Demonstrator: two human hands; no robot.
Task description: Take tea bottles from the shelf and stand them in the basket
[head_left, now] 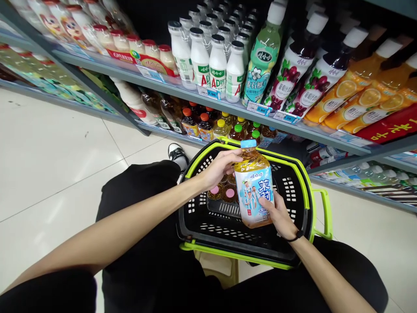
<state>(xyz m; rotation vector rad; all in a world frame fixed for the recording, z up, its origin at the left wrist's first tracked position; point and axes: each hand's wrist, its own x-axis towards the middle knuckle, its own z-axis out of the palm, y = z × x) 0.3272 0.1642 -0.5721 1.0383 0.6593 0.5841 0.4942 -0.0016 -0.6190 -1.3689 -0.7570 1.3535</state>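
Note:
A large tea bottle point(254, 187) with amber liquid, a light blue cap and a blue-and-white label stands nearly upright between my hands, above the shopping basket point(306, 174). My right hand point(280, 215) grips its lower right side, with the thumb over the label. At the neck and shoulder, my left hand point(223, 167) rests its fingers against the bottle's left side, just below the cap; some fingertips are hidden behind it. Inside the black basket with lime-green handles lie several small dark bottles point(230, 193) with pink caps, partly covered by my left hand and the tea bottle.
A store shelf point(182, 89) runs across the front, with white milk-drink bottles point(216, 69), a green bottle point(262, 54), grape juice point(289, 65) and orange juice point(355, 82). Smaller capped bottles point(221, 128) fill the lower shelf. A stool point(218, 263) shows beneath the basket, between my legs.

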